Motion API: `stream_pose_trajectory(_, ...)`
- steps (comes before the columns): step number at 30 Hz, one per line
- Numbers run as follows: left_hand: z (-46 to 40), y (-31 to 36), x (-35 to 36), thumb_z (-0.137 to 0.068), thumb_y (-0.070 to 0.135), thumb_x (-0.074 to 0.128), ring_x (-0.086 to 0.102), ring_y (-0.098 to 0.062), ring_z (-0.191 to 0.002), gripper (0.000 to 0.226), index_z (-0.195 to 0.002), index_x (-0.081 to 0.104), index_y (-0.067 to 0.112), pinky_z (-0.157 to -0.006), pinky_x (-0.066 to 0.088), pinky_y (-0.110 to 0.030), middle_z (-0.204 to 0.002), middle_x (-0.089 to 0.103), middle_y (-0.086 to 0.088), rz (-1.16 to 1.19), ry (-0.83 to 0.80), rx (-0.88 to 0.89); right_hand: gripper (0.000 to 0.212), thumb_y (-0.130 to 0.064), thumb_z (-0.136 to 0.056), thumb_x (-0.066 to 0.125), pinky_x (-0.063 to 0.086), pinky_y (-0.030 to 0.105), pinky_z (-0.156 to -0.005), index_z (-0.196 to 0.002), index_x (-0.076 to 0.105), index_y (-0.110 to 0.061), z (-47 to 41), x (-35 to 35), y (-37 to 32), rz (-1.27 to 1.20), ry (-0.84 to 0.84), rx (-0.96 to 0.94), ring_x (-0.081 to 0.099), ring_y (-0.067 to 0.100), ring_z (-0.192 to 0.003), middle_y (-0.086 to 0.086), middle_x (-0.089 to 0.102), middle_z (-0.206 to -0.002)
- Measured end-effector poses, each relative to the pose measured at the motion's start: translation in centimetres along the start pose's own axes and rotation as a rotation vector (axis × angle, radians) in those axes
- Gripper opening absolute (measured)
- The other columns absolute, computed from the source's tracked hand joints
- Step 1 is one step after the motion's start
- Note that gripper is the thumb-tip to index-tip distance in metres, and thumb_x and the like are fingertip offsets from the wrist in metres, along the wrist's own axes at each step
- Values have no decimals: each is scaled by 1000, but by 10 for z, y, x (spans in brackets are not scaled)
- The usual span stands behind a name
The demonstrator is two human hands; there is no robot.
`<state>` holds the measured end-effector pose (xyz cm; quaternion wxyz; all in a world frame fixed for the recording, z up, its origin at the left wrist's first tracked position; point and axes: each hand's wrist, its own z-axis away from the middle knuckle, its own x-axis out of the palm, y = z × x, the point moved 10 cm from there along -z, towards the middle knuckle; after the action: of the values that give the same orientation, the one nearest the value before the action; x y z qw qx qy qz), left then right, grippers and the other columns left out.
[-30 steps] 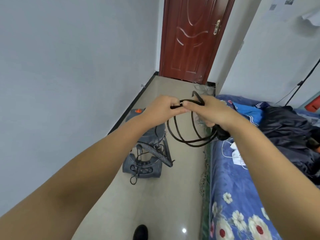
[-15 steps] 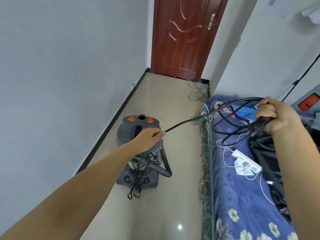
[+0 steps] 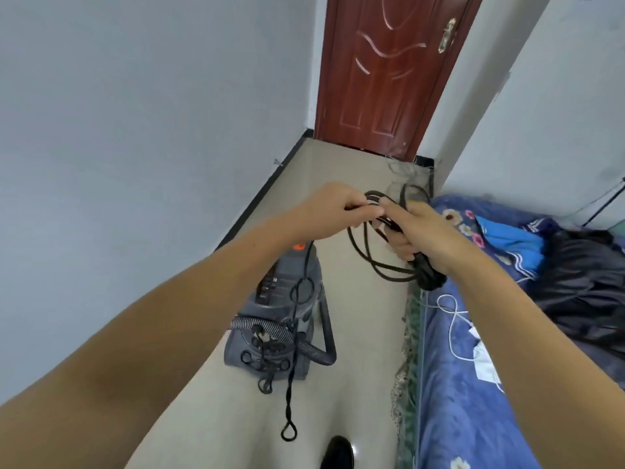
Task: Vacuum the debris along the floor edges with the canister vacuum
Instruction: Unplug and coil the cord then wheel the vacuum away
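Observation:
A grey canister vacuum (image 3: pixel 277 292) with an orange button stands on the floor below my arms, its ribbed hose (image 3: pixel 287 336) curled across its front. Its black power cord (image 3: pixel 375 262) hangs in loops between my hands, and a twisted length of it drops to the floor in front of the vacuum. My left hand (image 3: pixel 333 211) pinches the cord at the top of the loops. My right hand (image 3: pixel 411 228) grips the bundled loops and the black plug end beneath it. The two hands touch above the floor.
A bed with a blue floral cover (image 3: pixel 466 384) fills the right side, with dark clothing (image 3: pixel 588 286), a white cable and a power strip (image 3: pixel 483 360) on it. A red-brown door (image 3: pixel 389 72) closes the far end. Grey wall on the left. A dark shoe (image 3: pixel 338 453) is at bottom.
My hands were spread apart with the cord stretched between them half a second ago. They have come together again, adding another loop to the bundle in my right hand.

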<state>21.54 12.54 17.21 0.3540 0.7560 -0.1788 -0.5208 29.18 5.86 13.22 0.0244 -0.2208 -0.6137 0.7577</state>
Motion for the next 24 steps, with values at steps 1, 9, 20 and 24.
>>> stream_pose_trajectory(1,-4,-13,3,-96,34,54,28,-4,-39,47,-60,49,4,-44,23,-15,-48,27,10,58,19,-58,40,-39,-99,50,24,18,-34,-68,58,-14,-8,-6,1,-37,-54,26,23,7,-34,-9,29,-41)
stream_pose_trajectory(9,31,-153,78,-91,39,59,33,-8,-44,46,-53,40,21,-53,33,-27,-46,34,11,217,193,-536,34,-33,-99,43,18,13,-27,-71,44,-12,-52,-122,51,-440,-81,286,3,8,-38,-12,24,-34)
stream_pose_trajectory(20,-29,-79,-9,-100,24,46,28,-9,-41,38,-64,50,13,-47,27,-23,-43,33,11,424,540,-391,41,-35,-96,46,25,10,-37,-59,40,-19,-100,-115,42,-1194,-226,304,13,5,-37,-16,12,-47)
stream_pose_trajectory(24,-58,-12,-69,-100,19,47,24,-5,-37,39,-62,49,12,-42,24,-19,-41,31,14,465,654,-208,47,-39,-99,40,24,9,-38,-57,41,-19,-108,-103,35,-1138,-284,304,14,6,-37,-16,12,-50)
